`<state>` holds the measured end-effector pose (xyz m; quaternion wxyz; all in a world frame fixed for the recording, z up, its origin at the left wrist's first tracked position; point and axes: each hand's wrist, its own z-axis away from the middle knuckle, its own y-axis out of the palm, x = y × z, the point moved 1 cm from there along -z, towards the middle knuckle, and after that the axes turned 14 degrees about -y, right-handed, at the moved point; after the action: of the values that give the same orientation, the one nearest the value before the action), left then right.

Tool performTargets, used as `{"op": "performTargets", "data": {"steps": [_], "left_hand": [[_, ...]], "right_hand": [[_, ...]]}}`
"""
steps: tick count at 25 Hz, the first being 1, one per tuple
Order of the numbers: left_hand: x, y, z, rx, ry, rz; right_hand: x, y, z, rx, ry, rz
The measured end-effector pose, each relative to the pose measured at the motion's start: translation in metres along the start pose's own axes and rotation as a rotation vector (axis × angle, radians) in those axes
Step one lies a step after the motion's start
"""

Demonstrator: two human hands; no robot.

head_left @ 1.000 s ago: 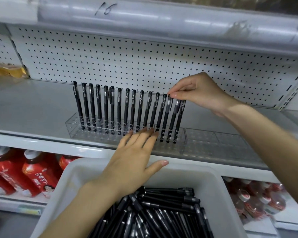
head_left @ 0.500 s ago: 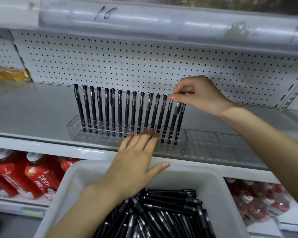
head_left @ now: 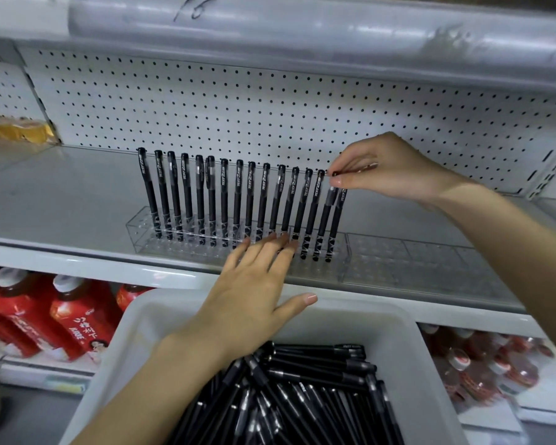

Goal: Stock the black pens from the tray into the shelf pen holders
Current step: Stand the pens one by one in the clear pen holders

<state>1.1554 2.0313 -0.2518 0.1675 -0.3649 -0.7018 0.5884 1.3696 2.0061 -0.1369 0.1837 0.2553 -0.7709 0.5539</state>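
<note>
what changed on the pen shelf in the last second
The right hand slid slightly right along the row of black plastic pens, uncovering one more cap, and now pinches the tops of only the last two pens. No pen was added or released. The left hand, fingers straight on the clear plastic pen holder, and the white plastic tray of pens stayed put.

open at both ends, blocked mid-holder

a row of pens [head_left: 238,200] stands upright along the back of the clear holder [head_left: 142,232], screening the pegboard [head_left: 238,107] behind. the left hand [head_left: 254,303] lies flat over the holder's front holes mid-length; the right hand [head_left: 389,168] pinches the end pens [head_left: 334,220] from above. the second holder [head_left: 430,264] to the right lies open from above, as does the bare shelf [head_left: 61,194] to the left.
</note>
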Motion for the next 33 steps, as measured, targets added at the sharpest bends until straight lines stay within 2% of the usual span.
{"op": "performTargets", "data": {"steps": [11, 18, 21, 24, 26, 28, 31, 33], "left_hand": [[-0.001, 0.0, -0.001, 0.027, 0.001, -0.027], [-0.006, -0.012, -0.005, 0.096, -0.011, -0.055], [-0.007, -0.018, -0.003, 0.057, -0.047, -0.026], [-0.006, -0.022, 0.017, 0.079, -0.046, 0.05], [0.001, -0.018, 0.035, 0.117, -0.038, 0.087], [0.012, -0.014, 0.049, 0.113, -0.057, 0.096], [0.025, -0.007, 0.059, 0.095, -0.084, 0.035], [0.026, -0.005, 0.06, 0.073, -0.086, 0.034]], "right_hand": [[-0.006, 0.007, -0.003, -0.054, -0.055, 0.08], [0.003, 0.004, 0.005, 0.015, -0.001, 0.19], [0.008, 0.009, 0.02, -0.088, 0.065, 0.263], [0.027, 0.022, 0.055, -0.268, -0.019, 0.361], [0.044, 0.041, 0.083, -0.327, -0.095, 0.265], [0.056, 0.073, 0.114, -0.27, -0.123, 0.097], [0.049, 0.131, 0.152, -0.08, 0.062, -0.208], [0.036, 0.155, 0.165, -0.055, 0.206, -0.319]]}}
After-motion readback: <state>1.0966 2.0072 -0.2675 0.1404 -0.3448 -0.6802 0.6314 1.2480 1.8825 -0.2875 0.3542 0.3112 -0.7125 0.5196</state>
